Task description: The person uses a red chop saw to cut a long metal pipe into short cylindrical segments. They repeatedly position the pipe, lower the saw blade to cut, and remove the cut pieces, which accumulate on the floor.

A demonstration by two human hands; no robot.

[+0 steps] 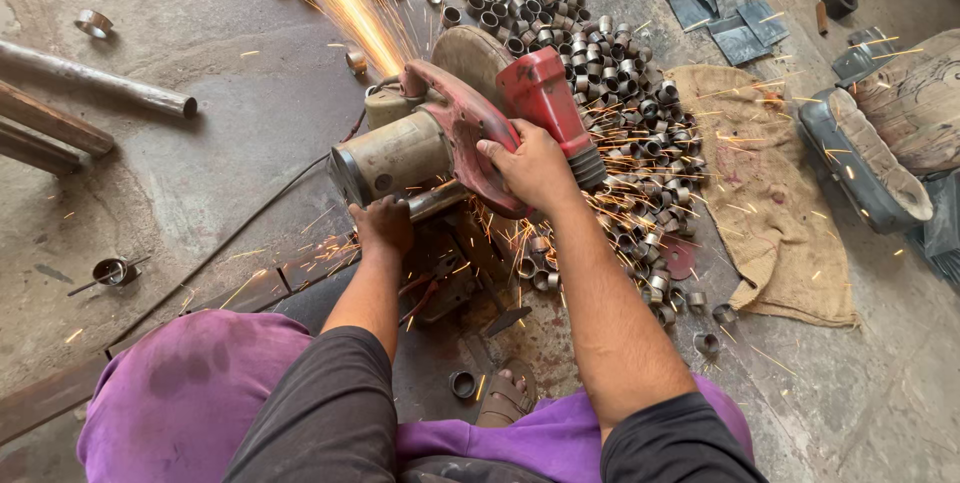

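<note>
Sparks are flying as the right hand is gripping the red chop saw handle, fingers wrapped tight; the left hand is clasping the pipe underneath. Cut rings are piling up beside it on the floor, and more pipes are lying uncut.

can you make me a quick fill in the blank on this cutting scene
1. The right hand grips the saw's ____ handle.
2. The left hand holds a metal ____ under the chop saw.
3. Sparks fly ____ from the person.
4. The cut rings lie heaped beside a ____ sack.

Missing words: red; pipe; away; burlap
</note>
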